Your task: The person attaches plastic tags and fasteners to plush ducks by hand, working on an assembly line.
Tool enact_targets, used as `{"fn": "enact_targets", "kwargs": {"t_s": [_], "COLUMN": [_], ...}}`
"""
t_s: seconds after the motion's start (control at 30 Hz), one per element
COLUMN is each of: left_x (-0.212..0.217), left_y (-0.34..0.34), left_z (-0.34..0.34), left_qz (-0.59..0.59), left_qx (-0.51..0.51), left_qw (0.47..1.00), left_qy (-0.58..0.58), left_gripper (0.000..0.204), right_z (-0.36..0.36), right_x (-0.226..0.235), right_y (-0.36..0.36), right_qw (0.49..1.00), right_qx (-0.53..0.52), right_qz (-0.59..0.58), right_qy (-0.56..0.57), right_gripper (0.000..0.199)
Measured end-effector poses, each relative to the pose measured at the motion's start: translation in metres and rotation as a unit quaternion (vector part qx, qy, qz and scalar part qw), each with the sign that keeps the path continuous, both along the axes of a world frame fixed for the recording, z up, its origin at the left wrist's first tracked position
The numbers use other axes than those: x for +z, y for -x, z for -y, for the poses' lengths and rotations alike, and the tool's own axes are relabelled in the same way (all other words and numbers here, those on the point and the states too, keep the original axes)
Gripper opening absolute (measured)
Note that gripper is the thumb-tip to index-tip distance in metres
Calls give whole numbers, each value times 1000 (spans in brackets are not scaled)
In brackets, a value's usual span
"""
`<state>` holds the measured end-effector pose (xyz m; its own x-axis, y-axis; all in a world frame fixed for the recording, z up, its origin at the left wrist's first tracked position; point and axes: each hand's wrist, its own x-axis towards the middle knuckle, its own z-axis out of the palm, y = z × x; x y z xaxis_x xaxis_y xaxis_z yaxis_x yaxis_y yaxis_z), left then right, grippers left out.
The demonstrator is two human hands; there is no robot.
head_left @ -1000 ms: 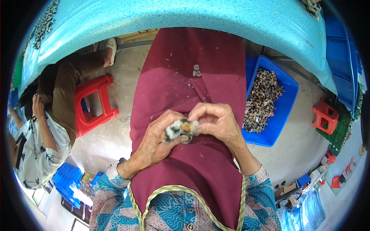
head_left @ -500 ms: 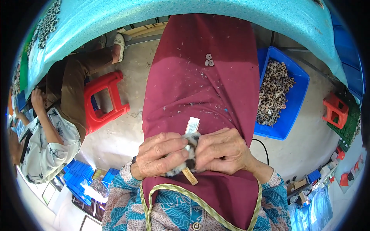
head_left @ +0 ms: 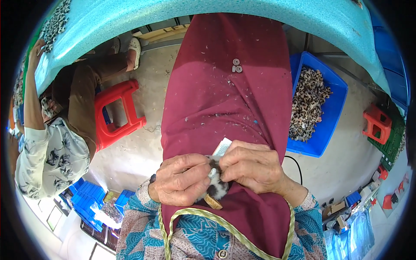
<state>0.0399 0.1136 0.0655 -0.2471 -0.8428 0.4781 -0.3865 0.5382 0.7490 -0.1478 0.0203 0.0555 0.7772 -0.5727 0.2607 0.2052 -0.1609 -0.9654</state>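
Observation:
My left hand (head_left: pixel 182 180) and my right hand (head_left: pixel 255 167) meet over my lap, both closed on a small furry plush piece (head_left: pixel 219 188) in black, white and grey. The left fingers wrap its left side. At the upper right, the right thumb and fingers pinch the fur, hiding that part. A white cloth label (head_left: pixel 222 147) sticks out beyond the far end, beside the right fingers. A tan tag (head_left: pixel 212 202) hangs from the near end. Three small white rings (head_left: pixel 236 68) lie on the maroon apron (head_left: pixel 216 95) across my lap.
A blue bin (head_left: pixel 331 108) of small mottled furry pieces stands on the floor at right. A turquoise-covered table (head_left: pixel 216 6) edges the far side. Red stools (head_left: pixel 100 125) stand left and right. A person (head_left: pixel 52 162) sits at left, one arm raised to the table.
The plush piece has turned a little between my hands, and its white label now leans right. My right hand has shifted slightly up. The person at left has lifted an arm toward the table.

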Motion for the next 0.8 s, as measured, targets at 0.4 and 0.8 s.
{"fn": "enact_targets", "kwargs": {"t_s": [0.4, 0.8], "left_x": [-5, -1], "left_y": [0, -3], "left_z": [0, -1], "left_qz": [-75, -33], "left_qx": [-40, -36], "left_qw": [996, 997], "left_qy": [2, 63], "left_gripper": [29, 26], "right_z": [-2, -5], "right_x": [12, 17], "right_y": [1, 0], "right_qw": [999, 998], "right_qx": [3, 9], "right_qz": [-5, -16], "right_qy": [47, 54], "right_gripper": [15, 18]}}
